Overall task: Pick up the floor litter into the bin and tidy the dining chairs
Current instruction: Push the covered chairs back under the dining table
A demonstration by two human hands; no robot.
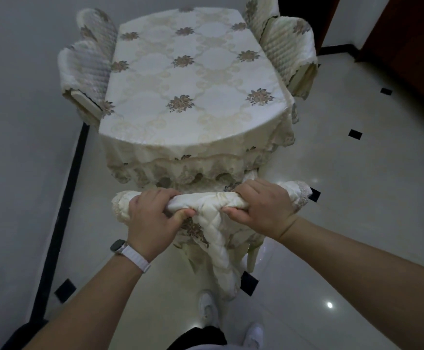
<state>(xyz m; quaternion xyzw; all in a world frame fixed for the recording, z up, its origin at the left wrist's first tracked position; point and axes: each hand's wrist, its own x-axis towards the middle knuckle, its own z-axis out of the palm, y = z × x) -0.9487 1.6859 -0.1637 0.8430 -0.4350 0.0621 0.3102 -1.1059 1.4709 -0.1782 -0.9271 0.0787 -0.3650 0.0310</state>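
The left hand [152, 215] and the right hand [261, 208] both held the top rail of the near chair [207, 201], which stood at the near end of the surface [185, 79], its back just short of the hanging lace hem of the tablecloth [180, 165]. Each grip was closed tight round the rail, with the fingers curled over the far side and the thumb pressed in from the near side. The two hands were set apart along the rail. The quilted cover [218, 246] of the chair was bunched between them, and a long fold of it hung down the back towards the floor [332, 198]. A white watch [118, 246] sat on the left wrist. Two more covered chairs [87, 69] stood tucked against the left side of the surface, beside the wall, and two others [289, 46] against its right side. White shoes [207, 306] showed on the glossy tiles below the near chair, and a black strip [62, 210] ran along the foot of the wall.
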